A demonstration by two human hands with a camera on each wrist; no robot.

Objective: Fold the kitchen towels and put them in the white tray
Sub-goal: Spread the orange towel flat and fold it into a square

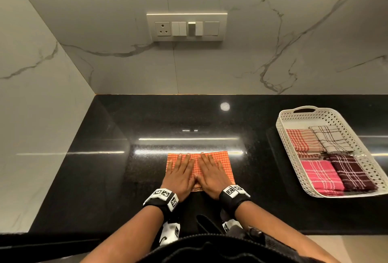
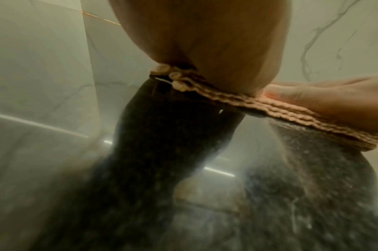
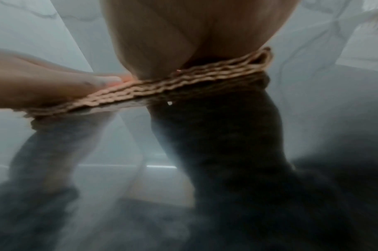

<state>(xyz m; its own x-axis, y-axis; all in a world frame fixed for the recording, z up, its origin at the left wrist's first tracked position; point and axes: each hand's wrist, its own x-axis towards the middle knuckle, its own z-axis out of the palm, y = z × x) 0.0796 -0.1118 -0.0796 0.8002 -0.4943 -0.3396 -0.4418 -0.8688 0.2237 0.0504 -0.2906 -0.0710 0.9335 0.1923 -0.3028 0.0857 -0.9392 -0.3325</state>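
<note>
Already most of the work looks done: the white tray (image 1: 283, 134), standing on the black countertop (image 1: 88, 168) well to the right of the person, holds four folded towels, namely a red-and-beige striped towel (image 1: 299, 142) and a cream towel with dark checks (image 1: 330, 140) in the far half, and a pink plaid towel (image 1: 320, 174) and a maroon plaid towel (image 1: 350, 171) in the near half, laid side by side in pairs. One towel is left outside it, the orange checked towel (image 1: 220, 164), which lies folded into a compact rectangle on the countertop directly in front of the person. Both hands rest flat on it with straight, spread fingers, gripping nothing: the left hand (image 1: 181, 175) covers its left half and the right hand (image 1: 211, 175) its right half, thumbs nearly meeting over the middle. The wrist views show the palms pressing down on several stacked layers of orange cloth, so the folding of this piece seems finished or close to it, and the pressing looks like a final flattening. What remains, judging from the layout, is to lift this last towel and carry it across to the tray, where it would have to go on top of the others, since the four already cover much of the floor. By count: five towels in all, four in the tray and one on the countertop; one tray; two hands, both flat. No further unfolded towel is visible anywhere on the counter.
</note>
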